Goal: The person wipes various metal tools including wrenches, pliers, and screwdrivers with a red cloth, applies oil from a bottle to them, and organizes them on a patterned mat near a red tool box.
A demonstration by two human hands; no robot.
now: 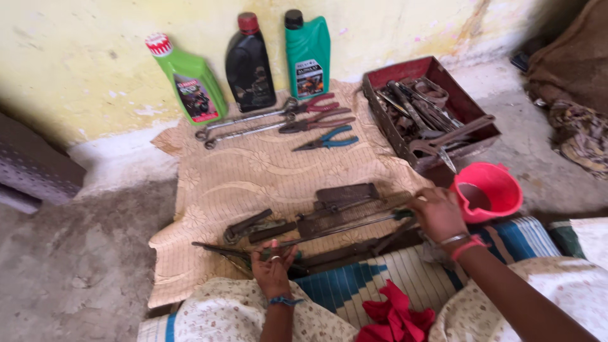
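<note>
Long thin metal rod [342, 227] with a green grip at its right end lies nearly flat across the near edge of the beige mat [253, 177]. Beside it on that edge: rusty flat bars [345, 212] and a dark wrench [250, 225].

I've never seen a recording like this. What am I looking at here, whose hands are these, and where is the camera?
There is no machine here: the one picture comes from a camera worn on a person's head, looking down at their own two bare hands. They sit at a beige patterned cloth spread on the floor. The left hand rests on a long thin metal rod, and the right hand touches its far end, among dark rusty metal tools. Farther off lie red-handled and blue-handled pliers, three oil bottles against the yellow wall, a red metal tray of tools and a small red plastic bucket.
</note>
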